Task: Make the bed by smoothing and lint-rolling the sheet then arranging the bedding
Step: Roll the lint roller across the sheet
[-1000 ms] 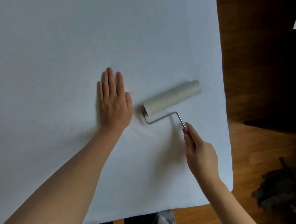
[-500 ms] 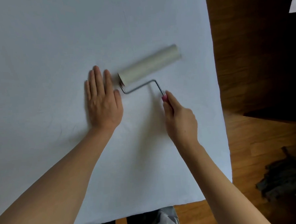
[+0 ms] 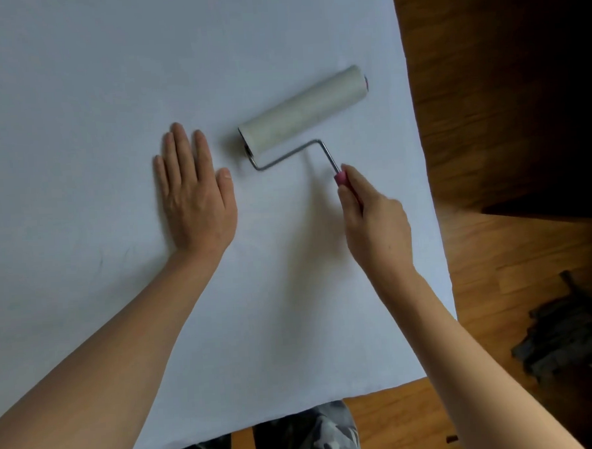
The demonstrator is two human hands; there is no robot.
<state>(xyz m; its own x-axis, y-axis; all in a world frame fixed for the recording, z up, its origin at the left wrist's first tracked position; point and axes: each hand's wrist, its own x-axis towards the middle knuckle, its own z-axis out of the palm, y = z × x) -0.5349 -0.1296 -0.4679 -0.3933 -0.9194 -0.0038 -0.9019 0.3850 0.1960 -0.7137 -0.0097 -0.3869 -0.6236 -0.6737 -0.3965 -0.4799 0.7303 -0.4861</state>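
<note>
Head view: right hand curls round the pink handle of the lint roller, its roll lying on the white sheet right of centre, farther right than half a second ago; left hand stays flat, fingers straight, beside it; wooden floor at right; dark heap lower right.

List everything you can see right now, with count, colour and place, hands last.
sheet: one, white, spread flat over the bed, filling most of the view
lint roller: one, off-white roll on a metal frame with a pink handle, lying on the sheet near its right edge
floor: wooden, brown, right of and below the bed
dark heap: one, grey-black, on the floor at lower right; cannot tell what it is
left hand: flat on the sheet, left of the roller
right hand: grips the roller's handle
</note>
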